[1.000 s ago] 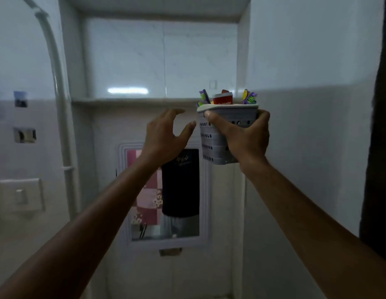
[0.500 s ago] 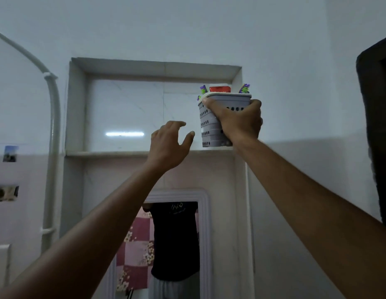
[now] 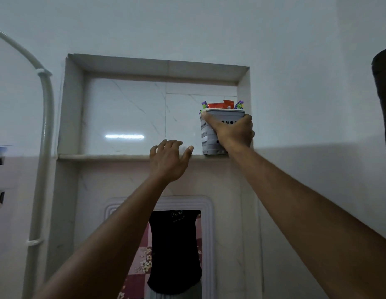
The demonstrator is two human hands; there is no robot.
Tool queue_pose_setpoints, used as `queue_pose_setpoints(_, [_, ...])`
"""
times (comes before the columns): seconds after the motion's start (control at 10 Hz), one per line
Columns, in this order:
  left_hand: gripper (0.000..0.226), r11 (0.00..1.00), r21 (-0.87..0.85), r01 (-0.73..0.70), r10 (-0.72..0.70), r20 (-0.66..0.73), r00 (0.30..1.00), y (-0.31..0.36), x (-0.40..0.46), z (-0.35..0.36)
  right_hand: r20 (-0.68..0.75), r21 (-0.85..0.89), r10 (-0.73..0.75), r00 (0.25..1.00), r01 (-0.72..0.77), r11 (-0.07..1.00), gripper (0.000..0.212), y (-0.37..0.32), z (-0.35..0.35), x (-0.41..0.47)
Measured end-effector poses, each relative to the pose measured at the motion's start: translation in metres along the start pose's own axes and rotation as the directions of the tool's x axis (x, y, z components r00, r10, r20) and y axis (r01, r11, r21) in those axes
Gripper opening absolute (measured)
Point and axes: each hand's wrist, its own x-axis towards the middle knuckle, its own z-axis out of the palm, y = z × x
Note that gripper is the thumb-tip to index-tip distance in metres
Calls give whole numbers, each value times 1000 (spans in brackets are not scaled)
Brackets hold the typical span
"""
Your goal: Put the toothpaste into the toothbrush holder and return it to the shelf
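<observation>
Your two bare forearms rise from the bottom edge, nearest the camera, both reaching upward. Your left hand [image 3: 168, 161] is empty, fingers spread loosely and thumb out, held at the front lip of the shelf [image 3: 105, 156]; whether the fingertips touch the ledge cannot be told. Your right hand [image 3: 233, 132] is wrapped around the toothbrush holder [image 3: 206, 134], thumb across its left face near the rim and the other fingers curled round its right side. The holder is a grey perforated tub with a paler rim, upright, its base at the level of the shelf surface at the right end of the niche, just beside the niche's right wall. The toothpaste [image 3: 220, 105], a red tube, stands inside the holder with its top showing above the rim, and purple-and-green brush heads [image 3: 239, 105] poke out on either side of it. Behind them is the niche's glossy marble back panel [image 3: 127, 117], carrying a bright strip of reflected light. Below the shelf hangs a white-framed mirror [image 3: 207, 234] showing a dark shirt. A white pipe [image 3: 45, 117] runs down the wall at left.
</observation>
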Motion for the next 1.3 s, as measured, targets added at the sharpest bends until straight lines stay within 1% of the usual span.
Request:
queue_pose_setpoints(0.1, [70,1000,8,-5,5,-19,1000,-1,2,3,42,-25,-8,999,9,1000,124,2,7,4])
queue_pose_setpoints(0.2, [71,1000,14,-21,22,-18,1000,-3,0,6,110,-64,-42,993,49,997,122,15,11,3])
queue_pose_setpoints(0.3, [71,1000,8,-20,20,-19,1000,-4,-1,6,163,-95,-82,983,98,991,129,32,12,-3])
queue_pose_setpoints(0.4, [71,1000,15,-25,25,-18,1000,-3,-2,6,244,-192,-88,966,138,972,134,46,12,-9])
queue_pose_setpoints(0.5, [71,999,19,-28,28,-14,1000,-3,-3,5,276,-349,-120,954,216,912,134,51,11,-11])
queue_pose_setpoints(0.6, [70,999,24,-31,31,-1,1000,-2,-3,4,324,-440,-119,939,261,859,129,54,11,-6])
queue_pose_setpoints(0.7, [69,999,29,-38,37,10,999,-4,-5,3,342,-451,-136,930,289,844,125,58,8,-7])
queue_pose_setpoints(0.8, [68,998,28,-50,49,17,999,-6,-7,3,339,-432,-176,924,319,843,121,66,7,-10])
queue_pose_setpoints(1.0, [68,997,28,-67,65,53,996,-8,-10,-1,319,-333,-208,925,314,889,119,77,8,-11])
queue_pose_setpoints(1.1, [67,999,1,-54,54,95,994,-6,-9,-7,241,-313,-255,937,323,893,109,78,2,-19])
queue_pose_setpoints(1.2, [64,993,-100,-70,77,71,995,-7,-14,-17,112,-333,-330,937,348,876,96,77,-4,-26])
queue_pose_setpoints(1.3, [60,980,-189,-61,62,-3,998,-5,-23,-30,79,-268,-352,933,360,893,86,67,-9,-30])
